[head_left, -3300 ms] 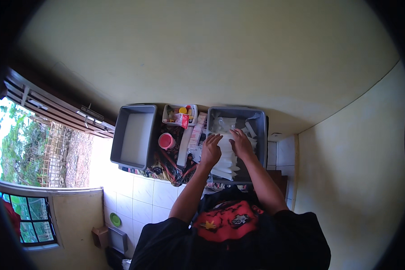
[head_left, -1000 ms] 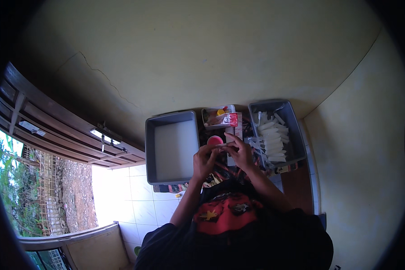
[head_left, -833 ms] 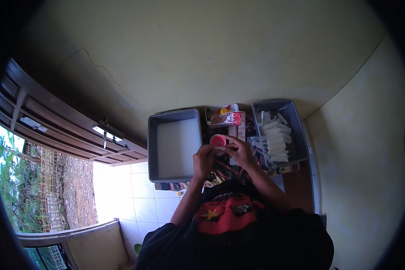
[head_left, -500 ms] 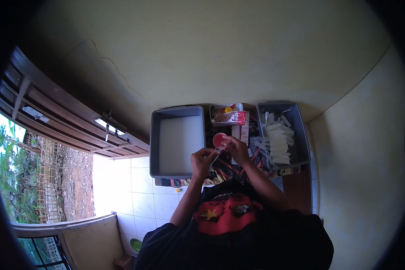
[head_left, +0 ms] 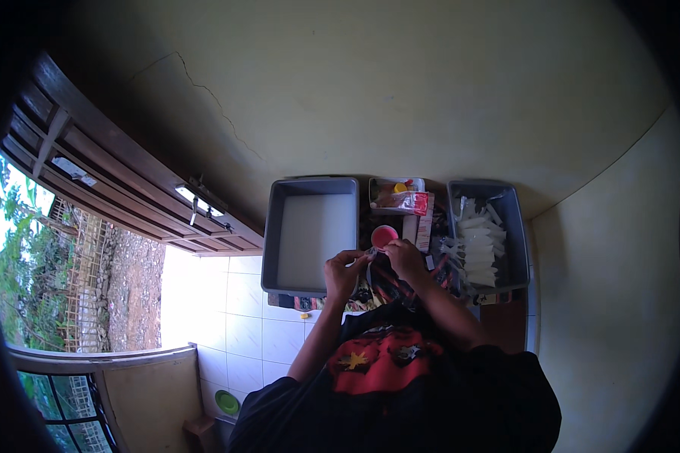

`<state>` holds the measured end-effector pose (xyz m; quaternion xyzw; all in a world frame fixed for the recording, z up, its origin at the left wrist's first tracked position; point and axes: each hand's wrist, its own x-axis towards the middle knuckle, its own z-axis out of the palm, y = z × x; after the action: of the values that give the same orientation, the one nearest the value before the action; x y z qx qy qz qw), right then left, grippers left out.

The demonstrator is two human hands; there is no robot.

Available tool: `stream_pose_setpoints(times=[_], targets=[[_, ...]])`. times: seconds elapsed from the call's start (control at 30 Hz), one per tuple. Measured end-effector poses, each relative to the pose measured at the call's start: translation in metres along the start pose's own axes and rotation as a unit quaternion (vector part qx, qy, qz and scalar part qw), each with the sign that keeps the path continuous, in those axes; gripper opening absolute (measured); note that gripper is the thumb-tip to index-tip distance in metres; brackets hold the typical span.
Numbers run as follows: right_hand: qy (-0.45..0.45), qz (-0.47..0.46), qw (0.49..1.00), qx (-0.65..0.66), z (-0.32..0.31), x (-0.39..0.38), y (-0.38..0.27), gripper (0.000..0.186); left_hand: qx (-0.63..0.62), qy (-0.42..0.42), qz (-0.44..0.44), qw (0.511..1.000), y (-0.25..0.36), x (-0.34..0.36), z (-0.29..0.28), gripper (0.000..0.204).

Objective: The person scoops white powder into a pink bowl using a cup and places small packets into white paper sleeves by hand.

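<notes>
I am holding both forearms up from the lower edge, elbows bent, converging in front of my chest. My left hand is curling its fingers inward, thumb toward the right. My right hand is sitting just beside it, fingers bent, fingertips nearly meeting the left's.

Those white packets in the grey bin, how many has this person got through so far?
Little looks done: the left grey tray looks empty. Both hands, left hand and right hand, pinch one small white piece near a red cup. The right bin holds a full pile of white packets.
</notes>
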<state>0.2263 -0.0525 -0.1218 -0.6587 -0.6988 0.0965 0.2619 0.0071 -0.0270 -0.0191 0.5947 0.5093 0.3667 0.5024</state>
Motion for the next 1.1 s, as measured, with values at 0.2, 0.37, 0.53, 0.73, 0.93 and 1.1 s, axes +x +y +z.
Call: stream_pose_setpoints(times=[0.2, 0.37, 0.53, 0.73, 0.93, 1.1], targets=[[0.125, 0.02, 0.991, 0.033, -0.033, 0.002, -0.007, 0.015, -0.003, 0.039, -0.019, 0.999, 0.015, 0.004, 0.002, 0.025], [0.202, -0.025, 0.974, 0.1, -0.116, 0.012, -0.054, 0.015, 0.048, 0.067, 0.009, 0.997, 0.012, 0.009, 0.001, 0.028], [0.251, -0.041, 0.962, 0.096, -0.169, 0.004, -0.097, 0.016, 0.065, 0.071, -0.002, 0.995, 0.03, 0.009, 0.008, 0.028], [0.275, -0.06, 0.954, 0.107, -0.17, 0.0, -0.106, 0.017, 0.072, 0.055, 0.022, 0.996, 0.036, 0.004, 0.016, 0.025], [0.252, -0.053, 0.961, 0.097, -0.165, -0.002, -0.106, 0.017, 0.068, 0.052, 0.079, 0.993, 0.033, -0.007, 0.017, 0.022], [0.189, -0.091, 0.973, 0.102, -0.165, -0.002, -0.112, 0.014, 0.088, 0.069, 0.104, 0.988, 0.024, -0.013, 0.015, 0.024]])
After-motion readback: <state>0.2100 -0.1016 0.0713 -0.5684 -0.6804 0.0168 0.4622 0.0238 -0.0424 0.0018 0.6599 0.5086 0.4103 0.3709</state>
